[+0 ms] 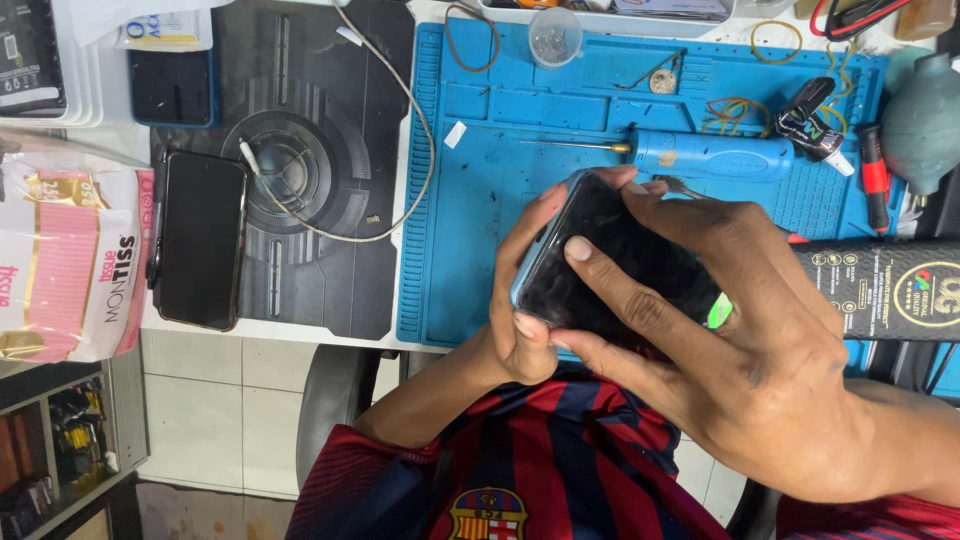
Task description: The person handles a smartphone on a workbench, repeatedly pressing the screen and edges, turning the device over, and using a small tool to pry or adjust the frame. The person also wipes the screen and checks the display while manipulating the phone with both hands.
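Note:
A smartphone (pixel 610 250) with a dark screen and a light blue frame is held above the near edge of a blue work mat (pixel 470 200). My left hand (pixel 525 320) grips its left and lower edge from below. My right hand (pixel 740 330) lies over the screen, with the index fingertip pressing on the glass and the other fingers wrapped around the far edge. A small green piece (pixel 719 311) shows under my right palm.
A second black phone (pixel 202 238) lies to the left on a dark pad (pixel 320 170) beside a cable (pixel 420 130). A blue electric screwdriver (pixel 700 155), a glue bottle (pixel 815 125), rubber bands, a teal air blower (pixel 925 120), a black box (pixel 890 290) and a pink tissue pack (pixel 70 265) surround the mat.

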